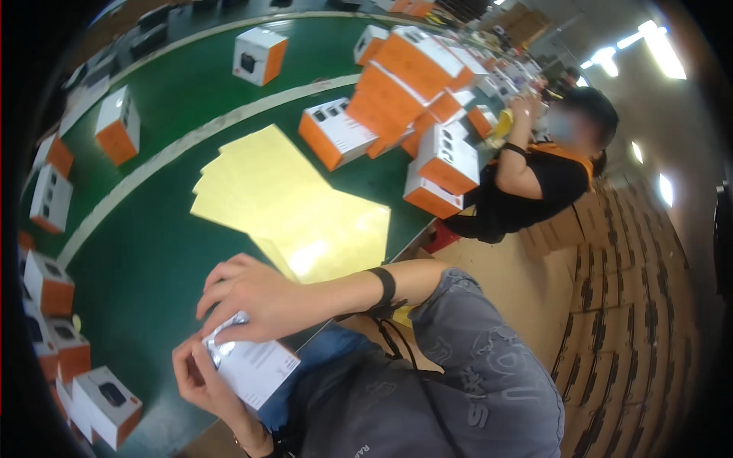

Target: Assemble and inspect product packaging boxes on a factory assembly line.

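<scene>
A: Small white cardboard box with an orange side [256, 369]: held at the near edge of the green table [153, 252].
B: Hands?
A: Left hand [200, 378] cups it from below, right hand [256, 298] clamps its top. Both gripping.
B: Nearby?
A: Stack of glossy yellow sheets [298, 206] just beyond; a co-worker [538, 172] at the stacked boxes.

A small white-and-orange box [256, 369] sits clasped between the left hand [200, 379] and right hand [256, 294]. Pale yellow sheets [294, 206] fan across the green table [153, 252]. More white-and-orange boxes [50, 320] line the left edge (some tipped), another stands alone [259, 55], and a tall heap [408, 84] rises at the far right.
</scene>
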